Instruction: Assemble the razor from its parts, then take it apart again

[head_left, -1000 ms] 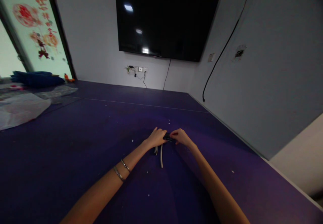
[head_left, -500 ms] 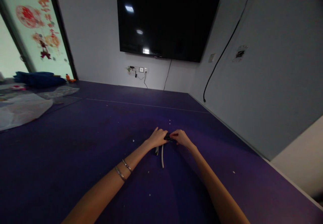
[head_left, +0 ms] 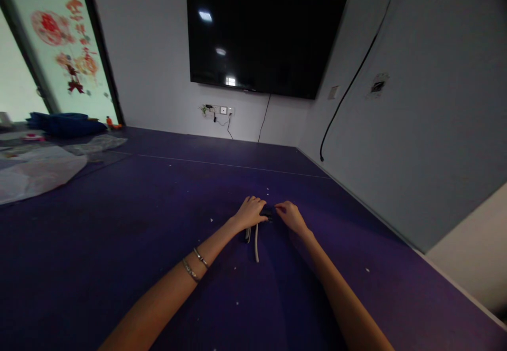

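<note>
My left hand [head_left: 250,212] is closed over a small dark object [head_left: 268,214] on the purple surface, with two bracelets on that forearm. Most of the object is hidden; only its dark right end shows past the thumb. A pale, cord-like strip [head_left: 256,244] hangs out below this hand toward me, and beside it lies a shorter looped piece [head_left: 247,234]. Just right of the dark object, my right hand [head_left: 290,216] is pinched, thumb against fingers, a little apart from it. Whether anything sits in that pinch is too small to tell.
The purple surface [head_left: 190,287] carries scattered white bits. Crumpled clear plastic [head_left: 47,169] and a dark blue cloth bundle [head_left: 67,125] lie at far left. A television [head_left: 261,34] hangs above wall sockets [head_left: 223,110]. A black cable [head_left: 348,86] dangles along the right wall.
My right hand has drawn off slightly to the right, away from the dark object it was touching. My left hand stays on the object. The view has shifted a little.
</note>
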Demonstrator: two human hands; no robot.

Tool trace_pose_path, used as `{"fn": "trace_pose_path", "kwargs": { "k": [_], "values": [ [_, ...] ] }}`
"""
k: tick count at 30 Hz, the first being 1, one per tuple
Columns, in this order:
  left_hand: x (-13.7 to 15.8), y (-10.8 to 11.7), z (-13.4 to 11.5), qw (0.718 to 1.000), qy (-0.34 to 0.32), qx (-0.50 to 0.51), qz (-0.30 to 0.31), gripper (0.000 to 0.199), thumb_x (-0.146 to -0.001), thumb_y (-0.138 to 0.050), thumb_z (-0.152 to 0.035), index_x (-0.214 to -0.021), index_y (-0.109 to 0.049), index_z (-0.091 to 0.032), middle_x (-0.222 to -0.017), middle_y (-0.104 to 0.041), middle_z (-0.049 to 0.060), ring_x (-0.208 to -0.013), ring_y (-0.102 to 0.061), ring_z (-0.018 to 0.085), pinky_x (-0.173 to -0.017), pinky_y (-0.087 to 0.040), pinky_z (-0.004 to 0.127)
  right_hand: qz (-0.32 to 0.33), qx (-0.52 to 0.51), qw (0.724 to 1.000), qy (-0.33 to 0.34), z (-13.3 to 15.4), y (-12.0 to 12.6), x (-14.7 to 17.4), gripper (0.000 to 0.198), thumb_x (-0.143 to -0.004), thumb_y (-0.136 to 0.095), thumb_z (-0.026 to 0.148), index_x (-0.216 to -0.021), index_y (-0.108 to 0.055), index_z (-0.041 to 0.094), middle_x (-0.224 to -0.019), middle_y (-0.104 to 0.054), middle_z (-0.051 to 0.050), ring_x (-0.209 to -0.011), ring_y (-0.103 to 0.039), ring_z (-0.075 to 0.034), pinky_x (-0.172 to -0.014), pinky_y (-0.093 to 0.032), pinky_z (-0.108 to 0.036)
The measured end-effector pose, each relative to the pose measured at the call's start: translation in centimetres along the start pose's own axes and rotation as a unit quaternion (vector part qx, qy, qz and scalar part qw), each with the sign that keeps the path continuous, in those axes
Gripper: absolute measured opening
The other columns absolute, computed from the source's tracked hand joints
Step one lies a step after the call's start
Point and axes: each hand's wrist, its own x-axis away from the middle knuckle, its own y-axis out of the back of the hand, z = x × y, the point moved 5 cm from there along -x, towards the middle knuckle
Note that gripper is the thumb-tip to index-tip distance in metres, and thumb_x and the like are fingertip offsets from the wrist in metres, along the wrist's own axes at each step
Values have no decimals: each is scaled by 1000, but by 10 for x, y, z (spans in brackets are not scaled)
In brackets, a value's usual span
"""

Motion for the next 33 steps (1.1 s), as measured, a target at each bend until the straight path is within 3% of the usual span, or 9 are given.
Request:
{"fn": "trace_pose_path", "kwargs": {
  "k": [4, 8, 16, 25, 33],
  "values": [
    [3, 30, 2, 998, 60, 6, -24, 22, -79, -56, -29, -97, -56, -17, -102, -59, 8, -102, -52, 23, -86, -41, 32, 8, 49, 998, 38, 3, -5, 4, 30, -79, -48, 17, -101, -67, 13, -102, -65, -12, -99, -58, -20, -91, -39, -28],
    [17, 43, 18, 988, 155, 28, 7, 18, -79, -53, -30, -93, -58, -19, -97, -62, 6, -90, -59, 19, -74, -45, 28, 22, 81, 996, 15, -2, -14, 8, 34, -83, -43, 17, -110, -63, 13, -111, -62, -14, -106, -55, -21, -94, -38, -29],
    [59, 23, 36, 960, 235, 60, 137, 29, -74, -55, -45, -78, -65, -19, -89, -68, 8, -83, -63, 22, -67, -46, 30, 9, 110, 993, 37, -10, -24, 17, 37, -86, -38, 18, -113, -60, 8, -122, -56, -16, -117, -49, -22, -101, -33, -32],
    [65, 6, 18, 961, 245, 21, 128, 39, -76, -47, -52, -86, -66, -20, -90, -68, 11, -88, -64, 26, -71, -48, 34, -5, 115, 993, 33, -10, -23, 18, 37, -85, -38, 18, -113, -61, 10, -123, -56, -15, -117, -49, -22, -101, -33, -34],
    [60, -4, 14, 962, 239, 36, 127, 28, -75, -49, -36, -91, -66, -20, -96, -68, 11, -89, -64, 26, -72, -49, 34, -13, 104, 994, 37, -8, -24, 18, 37, -84, -39, 17, -112, -62, 7, -122, -57, -17, -115, -51, -21, -102, -32, -33]
  ]
}}
